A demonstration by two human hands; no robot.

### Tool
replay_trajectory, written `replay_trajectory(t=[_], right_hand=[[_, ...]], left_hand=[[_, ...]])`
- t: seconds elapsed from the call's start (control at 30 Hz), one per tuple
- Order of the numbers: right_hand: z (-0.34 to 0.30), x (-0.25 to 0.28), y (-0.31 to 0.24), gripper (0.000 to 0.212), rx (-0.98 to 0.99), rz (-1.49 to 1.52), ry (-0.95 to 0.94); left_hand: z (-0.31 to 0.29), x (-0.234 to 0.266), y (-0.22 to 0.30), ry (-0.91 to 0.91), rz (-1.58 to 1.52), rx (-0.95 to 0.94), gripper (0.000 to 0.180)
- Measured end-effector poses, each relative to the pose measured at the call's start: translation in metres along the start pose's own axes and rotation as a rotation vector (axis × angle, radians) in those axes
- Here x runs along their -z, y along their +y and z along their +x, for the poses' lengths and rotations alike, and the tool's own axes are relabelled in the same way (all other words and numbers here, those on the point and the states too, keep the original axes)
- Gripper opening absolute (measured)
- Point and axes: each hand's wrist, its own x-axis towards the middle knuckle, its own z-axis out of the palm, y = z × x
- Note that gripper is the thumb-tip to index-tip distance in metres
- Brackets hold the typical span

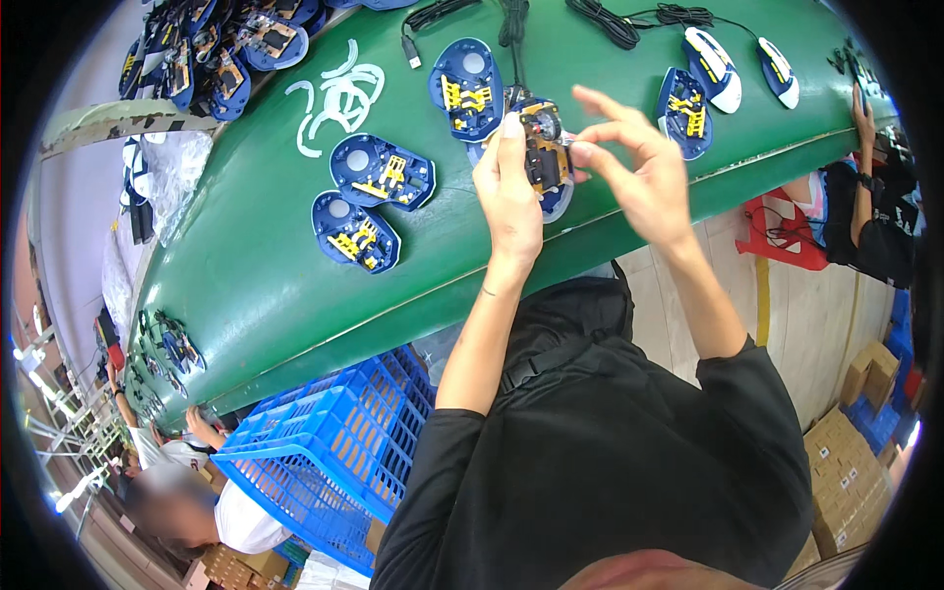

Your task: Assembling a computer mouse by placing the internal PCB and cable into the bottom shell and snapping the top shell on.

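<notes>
My left hand (512, 202) grips an opened computer mouse (547, 162), its thumb lying along the side of the brown circuit board. A black cable (515, 49) runs from the mouse toward the far side. At the mouse's right side, my right hand (644, 177) brings thumb and a finger together in a pinch while other fingers stretch out. Whatever lies between those fingertips is too small to name. Just beyond the left hand sits a blue mouse top shell (465, 90) with yellow inner parts. Two similar shells (383, 169) (356, 232) lie to the left, inner side up.
White curved strips (344, 101) lie on the green work surface (246, 246). Another shell (685, 113) and two closed mice (712, 69) (778, 74) are at the right. Mouse halves pile up far left (231, 59). Blue crates (324, 433) stand below the edge. Other people work at both ends.
</notes>
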Motion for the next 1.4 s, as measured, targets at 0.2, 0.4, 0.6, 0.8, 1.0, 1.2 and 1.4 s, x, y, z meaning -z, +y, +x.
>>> replay_trajectory(t=[0.2, 0.4, 0.6, 0.8, 1.0, 1.2, 1.4], right_hand=[[-0.026, -0.037, -0.019, 0.025, 0.075, -0.104, 0.121], [-0.004, 0.056, 0.003, 0.027, 0.243, -0.503, 0.003], [-0.011, 0.083, 0.034, 0.048, -0.029, -0.591, 0.112], [-0.024, 0.086, 0.039, 0.046, -0.387, 0.561, 0.420], [-0.029, 0.091, 0.067, 0.048, -0.560, 0.425, 0.320], [-0.012, 0.047, 0.049, 0.049, -0.058, -0.754, 0.257], [0.000, 0.029, 0.016, 0.040, 0.050, -0.358, 0.197]], left_hand=[[0.009, -0.003, -0.007, 0.093, -0.042, -0.156, 0.025], [-0.002, 0.008, 0.008, 0.037, -0.172, 0.002, 0.028], [-0.004, 0.010, 0.011, 0.006, -0.219, 0.081, 0.029], [-0.004, 0.013, 0.006, -0.029, -0.314, 0.101, 0.030], [-0.006, 0.005, 0.001, -0.006, -0.348, 0.068, 0.034], [-0.010, 0.003, 0.001, -0.001, -0.290, 0.078, 0.033], [-0.009, 0.003, -0.005, 0.051, -0.261, 0.029, 0.035]])
